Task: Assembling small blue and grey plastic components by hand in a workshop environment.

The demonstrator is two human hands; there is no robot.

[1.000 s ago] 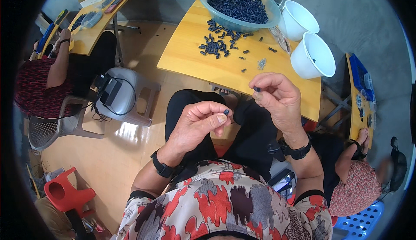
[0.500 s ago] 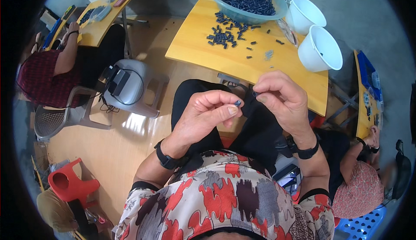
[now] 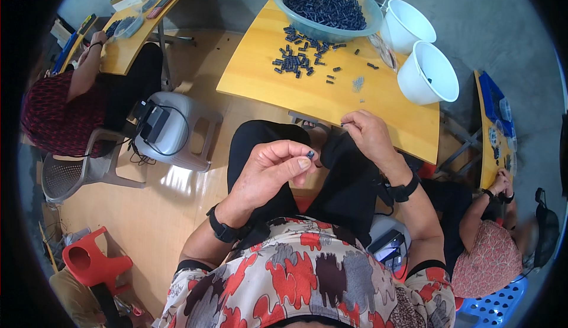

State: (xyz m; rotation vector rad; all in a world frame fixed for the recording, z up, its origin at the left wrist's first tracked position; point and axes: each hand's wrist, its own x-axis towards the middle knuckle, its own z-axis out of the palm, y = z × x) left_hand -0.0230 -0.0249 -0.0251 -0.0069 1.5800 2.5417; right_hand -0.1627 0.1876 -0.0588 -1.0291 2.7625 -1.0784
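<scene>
A small dark blue plastic piece is pinched between the thumb and forefinger of my left hand, over my lap. My right hand, farther right and near the table's front edge, has its thumb and fingertips pressed together on a tiny dark piece, mostly covered by the fingers. The hands are apart. On the yellow table, a loose pile of similar dark pieces lies in front of a translucent basin heaped with more. A little cluster of tiny silvery parts sits nearer me.
Two white buckets stand at the table's right end beside a clear plastic bag. A grey stool holds a black device with cables. People work at tables left and right; a red chair is lower left.
My hands have moved a little farther apart. The left one came slightly nearer to me, while the right one shifted toward the table edge. The whole view has shifted slightly.
</scene>
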